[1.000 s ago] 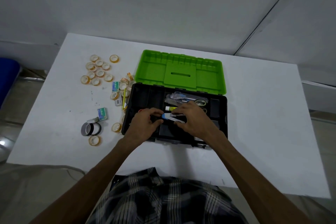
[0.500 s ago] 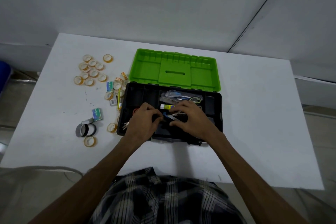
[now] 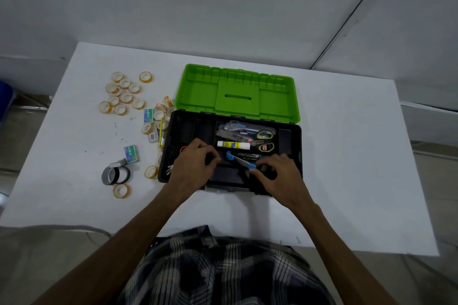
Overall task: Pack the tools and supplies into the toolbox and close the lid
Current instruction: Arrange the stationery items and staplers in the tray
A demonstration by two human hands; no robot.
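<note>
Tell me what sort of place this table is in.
Probably a plain workroom or office corner: a white table against bare grey walls, with stationery like tape rolls beside an open toolbox.

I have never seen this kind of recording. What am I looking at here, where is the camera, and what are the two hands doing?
There is no machine here. A person wears one wide camera on the head, looking down at their own arms. On a white table stands a black toolbox with its green lid open. Inside lie scissors and a glue stick. The left hand and the right hand are both in the box at a blue-handled tool; the right fingers touch its near end. Whether either hand truly grips it, I cannot tell. Many small tape rolls, a grey tape roll and small green boxes wait on the table.
</note>
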